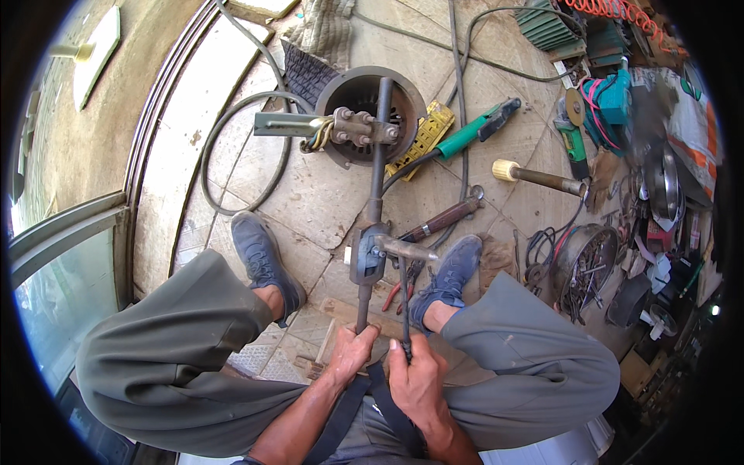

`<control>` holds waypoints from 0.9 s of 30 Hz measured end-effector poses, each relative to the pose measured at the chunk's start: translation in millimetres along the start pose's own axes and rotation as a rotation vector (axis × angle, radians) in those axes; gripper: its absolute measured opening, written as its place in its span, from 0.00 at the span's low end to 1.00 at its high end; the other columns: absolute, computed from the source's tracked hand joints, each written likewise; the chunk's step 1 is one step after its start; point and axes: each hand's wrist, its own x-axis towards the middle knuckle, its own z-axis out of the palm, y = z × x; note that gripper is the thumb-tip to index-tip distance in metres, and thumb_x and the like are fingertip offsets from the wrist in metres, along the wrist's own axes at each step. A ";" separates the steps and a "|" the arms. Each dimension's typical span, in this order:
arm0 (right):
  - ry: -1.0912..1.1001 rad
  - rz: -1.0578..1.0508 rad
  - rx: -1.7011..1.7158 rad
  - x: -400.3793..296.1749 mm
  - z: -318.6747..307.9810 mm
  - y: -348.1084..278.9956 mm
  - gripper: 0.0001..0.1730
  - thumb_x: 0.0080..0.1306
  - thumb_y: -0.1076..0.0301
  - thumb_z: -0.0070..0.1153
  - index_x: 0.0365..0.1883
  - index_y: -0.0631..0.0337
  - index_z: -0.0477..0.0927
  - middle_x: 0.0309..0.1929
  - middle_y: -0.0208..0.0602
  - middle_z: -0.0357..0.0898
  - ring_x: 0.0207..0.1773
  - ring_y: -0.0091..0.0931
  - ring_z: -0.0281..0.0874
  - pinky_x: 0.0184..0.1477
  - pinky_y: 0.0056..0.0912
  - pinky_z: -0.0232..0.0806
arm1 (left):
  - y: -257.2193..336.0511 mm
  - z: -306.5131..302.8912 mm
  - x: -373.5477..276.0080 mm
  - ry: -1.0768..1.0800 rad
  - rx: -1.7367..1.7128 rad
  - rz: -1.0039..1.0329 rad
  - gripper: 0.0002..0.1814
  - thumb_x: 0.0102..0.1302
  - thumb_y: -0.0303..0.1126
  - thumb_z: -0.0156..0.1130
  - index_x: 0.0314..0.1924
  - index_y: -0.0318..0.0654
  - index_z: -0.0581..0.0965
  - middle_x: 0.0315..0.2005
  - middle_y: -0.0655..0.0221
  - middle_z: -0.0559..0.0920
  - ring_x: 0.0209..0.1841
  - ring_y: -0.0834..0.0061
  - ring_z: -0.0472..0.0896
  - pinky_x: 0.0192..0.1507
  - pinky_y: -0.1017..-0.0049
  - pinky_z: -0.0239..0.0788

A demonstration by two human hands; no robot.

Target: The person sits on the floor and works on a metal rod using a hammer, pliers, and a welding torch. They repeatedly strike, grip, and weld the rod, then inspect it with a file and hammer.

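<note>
My left hand (353,351) is closed around the lower end of a metal shaft (364,305). Along this shaft sits a metal block-like fitting (367,254), and its far part passes over a round slotted metal housing (343,96). A bolted metal clamp (364,127) with a green-grey bar and several wires lies across the shaft there. My right hand (417,369) grips the thin handle of a hammer (407,249), whose pointed head is beside the fitting and overlaps its edge. Whether the head touches the fitting I cannot tell.
Between my feet and beyond lie red-handled pliers (400,294), a brown-handled tool (444,220), a yellow power strip (430,136) and a green electrode holder (468,133). Farther right are a rod with a cream end (546,177), an angle grinder (572,139) and a bowl of tools (584,273). Cables cross the tiles.
</note>
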 end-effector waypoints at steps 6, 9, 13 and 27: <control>0.098 -0.048 -0.013 1.8 -3.7 -8.0 0.07 0.67 0.71 0.60 0.35 0.66 0.77 0.24 0.49 0.78 0.26 0.46 0.79 0.29 0.45 0.70 | -5.1 0.3 4.8 0.023 0.014 -0.032 0.17 0.65 0.38 0.61 0.21 0.38 0.74 0.14 0.74 0.71 0.16 0.82 0.66 0.19 0.74 0.57; -0.049 0.018 -0.101 2.8 0.3 4.8 0.07 0.66 0.71 0.61 0.34 0.66 0.77 0.25 0.49 0.78 0.25 0.46 0.79 0.28 0.45 0.69 | -8.6 -0.4 5.9 0.039 0.028 -0.003 0.17 0.65 0.37 0.61 0.20 0.38 0.73 0.14 0.74 0.71 0.16 0.82 0.65 0.19 0.73 0.57; 0.084 -0.007 -0.005 0.0 -3.8 -6.7 0.07 0.66 0.70 0.61 0.35 0.65 0.78 0.26 0.51 0.78 0.27 0.48 0.79 0.30 0.47 0.69 | -5.4 1.0 4.9 0.029 0.025 -0.026 0.17 0.65 0.38 0.61 0.20 0.38 0.73 0.14 0.74 0.71 0.16 0.82 0.65 0.19 0.74 0.57; 0.088 -0.111 -0.052 0.6 -0.7 -5.5 0.07 0.65 0.71 0.62 0.34 0.65 0.77 0.23 0.47 0.77 0.24 0.44 0.79 0.26 0.46 0.69 | -8.3 0.1 5.1 0.024 0.020 0.014 0.16 0.64 0.37 0.61 0.20 0.38 0.73 0.13 0.74 0.71 0.15 0.81 0.67 0.19 0.74 0.58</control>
